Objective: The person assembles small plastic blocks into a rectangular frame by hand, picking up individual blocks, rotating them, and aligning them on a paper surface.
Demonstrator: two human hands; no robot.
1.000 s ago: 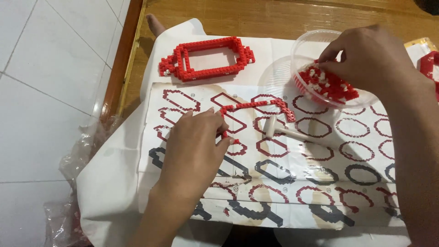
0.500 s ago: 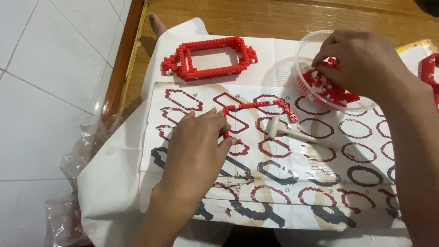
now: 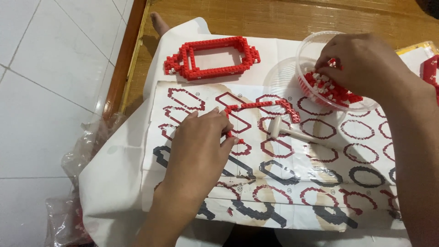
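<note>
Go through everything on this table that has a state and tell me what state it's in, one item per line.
Left hand: palm down, fingertips pinching the partly built red brick strip flat on the sheet.
Right hand: fingers dipped into the clear plastic tub, among loose red and white bricks.
Finished red brick frame: closed loop, lying flat.
Printed instruction sheet: unfolded, stained.
White brick tool: lying loose, untouched.

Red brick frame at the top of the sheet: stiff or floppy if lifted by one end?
The red brick frame is a thin open loop of tiny bricks, so it would probably flex or snap at a joint. It is likely light. Lying flat on the instruction sheet, it should slide, not roll.
</note>
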